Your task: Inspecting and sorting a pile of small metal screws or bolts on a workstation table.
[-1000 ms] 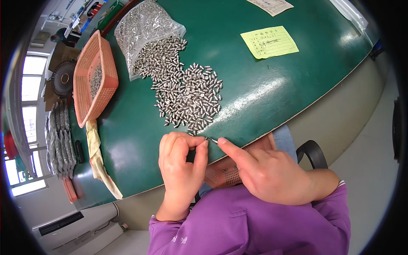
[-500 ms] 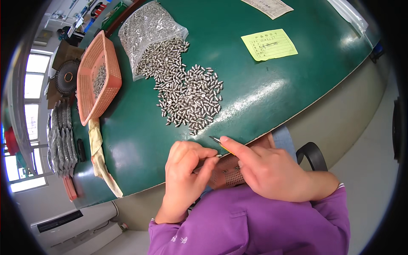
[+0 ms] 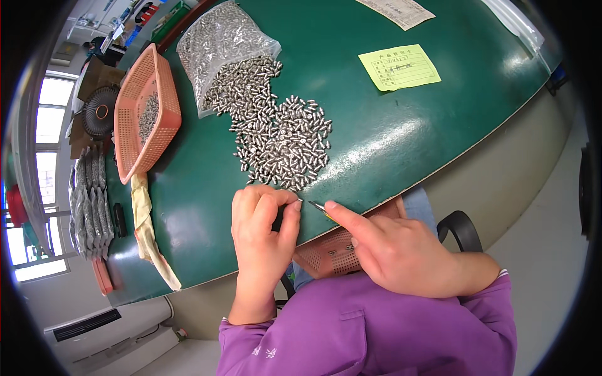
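Note:
Just below the near end of a heap of small pointed metal parts (image 3: 285, 147), my left hand (image 3: 260, 225) pinches one small metal part (image 3: 300, 200) between thumb and forefinger. My right hand (image 3: 401, 254) grips a thin pointed tool (image 3: 320, 207) with a dark tip and a bit of yellow behind it; most of its handle is hidden in the fingers. The forefinger lies along the tool, whose tip points up-left, a short way right of the pinched part. A clear plastic bag (image 3: 219, 41) full of the same parts lies open at the heap's far end.
A pink basket (image 3: 166, 128) with small parts stands at left, beside a cream cloth strip (image 3: 145, 232). Another pink basket (image 3: 323, 257) sits below the table's near edge. A yellow card (image 3: 401, 67) lies on the green table (image 3: 401, 125). Filled bags (image 3: 91, 207) line the left.
My left hand has moved up and left from the table edge to the near end of the heap, fingers still pinched. The right hand and tool have stayed in place.

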{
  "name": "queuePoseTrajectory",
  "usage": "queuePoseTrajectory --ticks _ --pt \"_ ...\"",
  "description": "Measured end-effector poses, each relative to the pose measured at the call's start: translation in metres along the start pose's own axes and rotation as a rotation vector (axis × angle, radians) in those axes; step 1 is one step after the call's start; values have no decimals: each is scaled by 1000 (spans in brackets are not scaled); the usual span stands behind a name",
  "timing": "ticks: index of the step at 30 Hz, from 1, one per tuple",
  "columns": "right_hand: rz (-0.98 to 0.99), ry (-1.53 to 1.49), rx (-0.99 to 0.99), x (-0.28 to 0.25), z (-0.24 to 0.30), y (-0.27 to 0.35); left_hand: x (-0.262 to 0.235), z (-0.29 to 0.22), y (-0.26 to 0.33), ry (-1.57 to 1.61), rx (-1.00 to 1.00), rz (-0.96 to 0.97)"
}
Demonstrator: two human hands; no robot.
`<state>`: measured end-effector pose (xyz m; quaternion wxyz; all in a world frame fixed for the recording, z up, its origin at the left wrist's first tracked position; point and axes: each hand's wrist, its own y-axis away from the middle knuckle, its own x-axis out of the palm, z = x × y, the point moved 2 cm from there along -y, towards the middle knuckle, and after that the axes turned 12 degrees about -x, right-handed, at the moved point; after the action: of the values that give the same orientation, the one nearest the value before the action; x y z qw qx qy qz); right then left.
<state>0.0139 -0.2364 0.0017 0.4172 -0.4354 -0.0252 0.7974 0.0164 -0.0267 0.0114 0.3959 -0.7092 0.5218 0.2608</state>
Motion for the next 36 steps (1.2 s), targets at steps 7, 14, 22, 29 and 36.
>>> queuePoseTrajectory --ticks 7,14,22,29,36 --pt "76 52 16 -4 5 -4 1 -4 0 8 18 -4" --pt "58 122 -46 1 4 -3 2 -3 1 1 43 -11" --pt "64 110 -25 6 7 -3 3 -2 2 34 16 -24" --pt "74 230 -34 8 11 -4 3 -2 2 57 10 -22" --pt "144 210 -55 0 12 -9 3 -1 2 63 -3 -19"
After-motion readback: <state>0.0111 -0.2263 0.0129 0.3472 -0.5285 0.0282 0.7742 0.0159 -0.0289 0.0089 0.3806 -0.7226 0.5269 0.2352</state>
